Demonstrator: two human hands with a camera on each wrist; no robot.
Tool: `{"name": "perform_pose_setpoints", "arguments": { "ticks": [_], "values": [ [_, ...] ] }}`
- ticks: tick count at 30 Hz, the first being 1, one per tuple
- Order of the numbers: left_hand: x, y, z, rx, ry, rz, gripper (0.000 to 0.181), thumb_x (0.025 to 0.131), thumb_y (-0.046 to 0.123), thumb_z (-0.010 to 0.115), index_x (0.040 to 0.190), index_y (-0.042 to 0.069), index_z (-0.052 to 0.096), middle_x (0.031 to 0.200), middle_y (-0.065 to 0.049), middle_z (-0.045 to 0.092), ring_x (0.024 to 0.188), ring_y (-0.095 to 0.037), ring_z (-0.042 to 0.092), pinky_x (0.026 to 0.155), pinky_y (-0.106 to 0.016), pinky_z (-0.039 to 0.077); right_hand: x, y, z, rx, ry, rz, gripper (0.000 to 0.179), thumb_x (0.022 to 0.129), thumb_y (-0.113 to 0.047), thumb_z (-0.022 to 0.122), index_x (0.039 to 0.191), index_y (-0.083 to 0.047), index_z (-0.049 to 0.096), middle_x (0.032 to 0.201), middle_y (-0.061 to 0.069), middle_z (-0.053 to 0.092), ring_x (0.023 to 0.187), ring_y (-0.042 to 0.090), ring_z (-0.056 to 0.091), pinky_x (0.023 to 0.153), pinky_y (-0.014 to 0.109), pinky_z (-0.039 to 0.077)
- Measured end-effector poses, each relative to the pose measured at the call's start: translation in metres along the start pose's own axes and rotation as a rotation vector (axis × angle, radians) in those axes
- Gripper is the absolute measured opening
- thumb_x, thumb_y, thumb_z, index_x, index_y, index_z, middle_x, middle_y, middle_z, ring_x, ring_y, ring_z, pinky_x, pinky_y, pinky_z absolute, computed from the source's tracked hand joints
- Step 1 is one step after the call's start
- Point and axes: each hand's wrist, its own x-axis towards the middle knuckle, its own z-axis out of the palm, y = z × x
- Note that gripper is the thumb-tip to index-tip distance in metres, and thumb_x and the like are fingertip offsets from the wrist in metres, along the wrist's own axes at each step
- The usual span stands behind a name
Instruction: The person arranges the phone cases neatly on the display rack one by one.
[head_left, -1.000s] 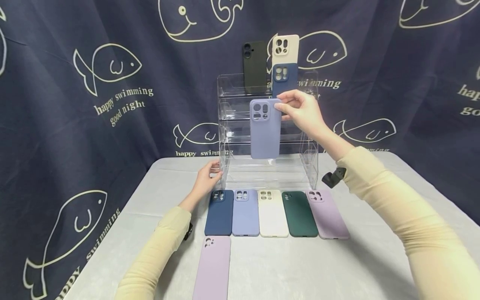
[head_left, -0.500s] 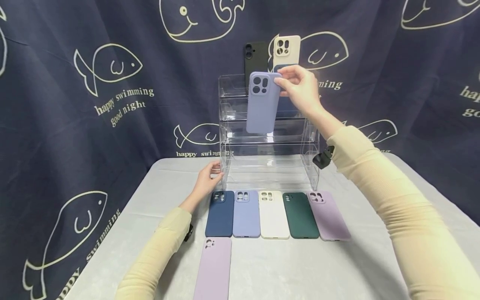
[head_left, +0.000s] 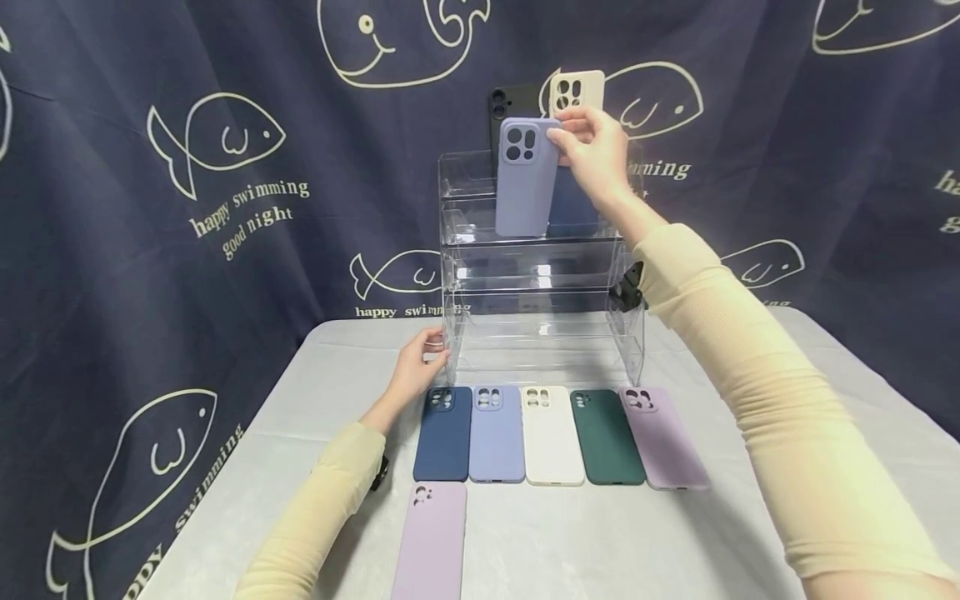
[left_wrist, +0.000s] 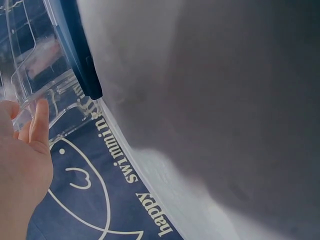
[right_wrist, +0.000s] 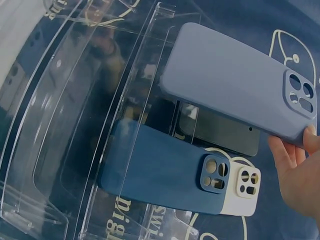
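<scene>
My right hand [head_left: 597, 158] pinches a lavender-blue phone case [head_left: 525, 187] by its upper right corner, camera cutout at the top. The case hangs upright before the upper tiers of a clear stepped display rack [head_left: 542, 325]. In the right wrist view, a dark blue phone case [right_wrist: 162, 162] stands in the rack beside the held one. Behind them are a white phone case [right_wrist: 235, 200] and a black phone case [right_wrist: 220, 132]. My left hand [head_left: 412, 367] grips the rack's lower left side, thumb in front; in the left wrist view its fingers [left_wrist: 40, 120] meet the clear plastic.
Before the rack lies a row of phone cases: dark blue [head_left: 442, 437], lavender-blue [head_left: 497, 437], white [head_left: 553, 437], green [head_left: 609, 440] and purple [head_left: 667, 442]. A light purple case [head_left: 431, 542] lies nearer, on the pale tablecloth [head_left: 585, 542]. A navy fish-print curtain [head_left: 240, 233] hangs behind.
My right hand has raised the lavender-blue case from the middle of the rack to its upper tiers, now partly covering the black case. The left hand has stayed at the rack's side.
</scene>
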Motion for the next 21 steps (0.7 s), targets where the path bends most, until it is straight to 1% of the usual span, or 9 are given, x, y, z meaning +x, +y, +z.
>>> {"name": "perform_pose_setpoints", "arguments": {
  "ticks": [5, 7, 11, 15, 19, 21],
  "values": [
    [0.001, -0.002, 0.000, -0.005, 0.005, 0.013, 0.040, 0.086, 0.005, 0.064, 0.124, -0.002, 0.052, 0.115, -0.020, 0.063, 0.099, -0.033, 0.064, 0.081, -0.038, 0.059, 0.009, 0.003, 0.006, -0.019, 0.041, -0.018, 0.026, 0.085, -0.009, 0.068, 0.110, -0.005, 0.065, 0.089, -0.007, 0.056, 0.076, 0.003, 0.059, 0.066, 0.016, 0.057],
    [0.000, -0.002, 0.000, -0.006, 0.005, 0.014, 0.041, 0.086, 0.005, 0.065, 0.124, -0.002, 0.052, 0.114, -0.021, 0.063, 0.099, -0.033, 0.064, 0.080, -0.037, 0.059, 0.012, 0.005, 0.009, -0.050, 0.062, -0.041, 0.024, 0.085, -0.009, 0.067, 0.109, -0.006, 0.065, 0.089, -0.007, 0.056, 0.075, 0.002, 0.059, 0.064, 0.015, 0.056],
    [-0.002, -0.001, 0.001, -0.017, 0.008, 0.006, 0.041, 0.086, 0.004, 0.065, 0.124, -0.002, 0.052, 0.113, -0.021, 0.062, 0.098, -0.034, 0.064, 0.079, -0.038, 0.059, 0.018, 0.009, 0.015, -0.106, 0.097, -0.089, 0.023, 0.086, -0.011, 0.067, 0.108, -0.006, 0.064, 0.090, -0.006, 0.057, 0.075, 0.001, 0.058, 0.067, 0.014, 0.054],
    [-0.002, -0.002, 0.002, -0.001, 0.016, 0.012, 0.041, 0.085, 0.005, 0.065, 0.124, -0.002, 0.052, 0.114, -0.021, 0.062, 0.098, -0.033, 0.064, 0.078, -0.038, 0.059, 0.023, 0.019, 0.021, -0.146, 0.102, -0.120, 0.024, 0.085, -0.012, 0.068, 0.108, -0.005, 0.064, 0.090, -0.005, 0.058, 0.076, 0.002, 0.058, 0.071, 0.015, 0.054],
    [-0.001, -0.001, 0.001, 0.001, 0.012, 0.011, 0.041, 0.085, 0.005, 0.065, 0.124, -0.002, 0.052, 0.114, -0.020, 0.062, 0.098, -0.033, 0.064, 0.079, -0.037, 0.059, 0.025, 0.030, 0.026, -0.196, 0.104, -0.147, 0.024, 0.085, -0.012, 0.068, 0.107, -0.003, 0.065, 0.093, 0.003, 0.062, 0.077, 0.002, 0.057, 0.075, 0.014, 0.051],
    [-0.001, -0.001, 0.001, -0.006, 0.011, 0.009, 0.041, 0.086, 0.005, 0.065, 0.124, -0.002, 0.053, 0.114, -0.020, 0.063, 0.098, -0.033, 0.064, 0.079, -0.038, 0.059, 0.025, 0.034, 0.027, -0.211, 0.099, -0.148, 0.025, 0.085, -0.013, 0.069, 0.107, -0.003, 0.065, 0.095, 0.005, 0.064, 0.077, 0.001, 0.056, 0.074, 0.013, 0.050]
  ]
}}
